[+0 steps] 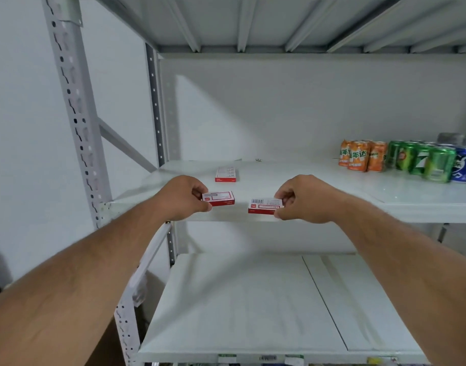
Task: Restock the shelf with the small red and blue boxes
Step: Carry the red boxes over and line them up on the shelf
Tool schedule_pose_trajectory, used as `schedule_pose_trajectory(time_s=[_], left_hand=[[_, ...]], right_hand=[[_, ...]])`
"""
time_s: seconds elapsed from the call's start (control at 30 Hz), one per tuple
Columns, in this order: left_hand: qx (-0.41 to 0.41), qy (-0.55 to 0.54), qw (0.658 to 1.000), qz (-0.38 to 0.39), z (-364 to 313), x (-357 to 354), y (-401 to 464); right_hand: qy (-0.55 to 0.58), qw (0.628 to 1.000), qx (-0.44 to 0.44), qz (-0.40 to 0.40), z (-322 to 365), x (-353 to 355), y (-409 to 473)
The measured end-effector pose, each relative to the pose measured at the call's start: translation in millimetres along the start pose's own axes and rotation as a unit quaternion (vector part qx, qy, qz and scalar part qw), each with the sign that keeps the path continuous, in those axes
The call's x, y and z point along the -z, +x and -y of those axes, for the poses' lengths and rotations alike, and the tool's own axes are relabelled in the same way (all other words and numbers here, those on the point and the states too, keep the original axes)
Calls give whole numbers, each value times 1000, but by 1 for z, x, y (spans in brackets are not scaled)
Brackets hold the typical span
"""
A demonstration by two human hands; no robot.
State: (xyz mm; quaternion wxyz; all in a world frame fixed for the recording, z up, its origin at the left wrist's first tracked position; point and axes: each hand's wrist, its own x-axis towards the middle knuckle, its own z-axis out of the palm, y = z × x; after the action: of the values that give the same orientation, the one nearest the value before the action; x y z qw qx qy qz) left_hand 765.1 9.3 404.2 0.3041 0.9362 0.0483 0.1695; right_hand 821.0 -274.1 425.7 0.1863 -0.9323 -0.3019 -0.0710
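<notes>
at the far left stood a perforated grey upright (76, 122) of a metal rack. we reached both bare arms toward the middle shelf (292, 180). our left hand (183, 198) pinched a small red and white box (219, 198) by its left end, thumb beneath and fingers curled over the top, holding it level above the shelf's front edge. behind it, farther back on the shelf, another red box (226, 174) already lay flat. our right hand (303, 199) gripped a second held box (264, 206) by its right end, barcode side up. far right stood orange, green and blue drink cans (411, 161).

to place these well, we judged it best to carry each box inward past the edge, line it up beside the one already lying there, and loosen the fingers only once it rested flat.

no blue boxes were visible. the print on the boxes was too small to read, our fingertips were hidden behind the boxes, and the cans ran off the right edge.
</notes>
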Motion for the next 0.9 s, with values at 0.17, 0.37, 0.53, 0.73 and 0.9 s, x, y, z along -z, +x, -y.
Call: schedule_pose_trajectory(time_s=[0.17, 0.37, 0.53, 0.73, 0.9], left_hand=[[8, 18, 1000, 9, 4, -3, 45], [29, 22, 999, 17, 8, -7, 89], [39, 31, 998, 26, 14, -16, 112], [34, 37, 998, 38, 21, -25, 136], [17, 50, 997, 54, 26, -31, 154]], right_hand=[[35, 999, 23, 8, -19, -2, 44], [52, 998, 40, 21, -39, -2, 96], [57, 996, 47, 46, -48, -8, 124], [67, 995, 43, 60, -51, -15, 144], [64, 996, 27, 63, -49, -18, 153]])
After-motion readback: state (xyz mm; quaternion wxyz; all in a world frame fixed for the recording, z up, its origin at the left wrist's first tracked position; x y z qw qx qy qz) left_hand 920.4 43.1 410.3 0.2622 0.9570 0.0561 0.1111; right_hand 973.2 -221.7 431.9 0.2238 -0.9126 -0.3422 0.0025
